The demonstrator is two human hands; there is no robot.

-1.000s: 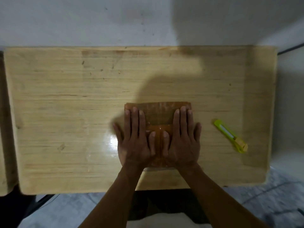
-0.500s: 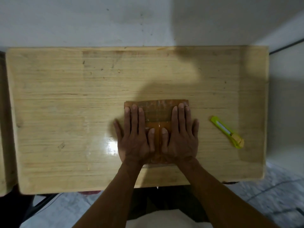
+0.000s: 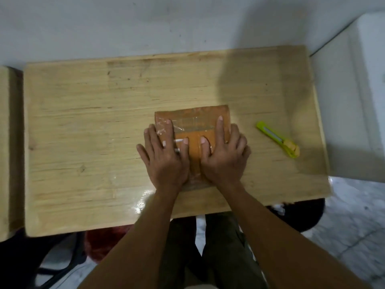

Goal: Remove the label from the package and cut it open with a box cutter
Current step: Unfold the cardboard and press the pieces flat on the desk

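A flat brown package wrapped in glossy clear tape lies on the wooden table, right of its middle. My left hand lies flat on the package's left part, fingers spread, with small white bits showing under the fingers. My right hand presses flat on the right part, thumb towards the middle. Neither hand grips anything. A lime-green box cutter with a yellow end lies on the table to the right of the package, apart from my hands. Whether a label is on the package I cannot tell.
A second wooden table adjoins on the left. A pale wall runs behind the table. My legs and a tiled floor show below the table's near edge, along with a red object.
The view has tilted down, so the table sits lower. My hands have spread apart on the package, baring its middle, and white bits now show under my left fingers.
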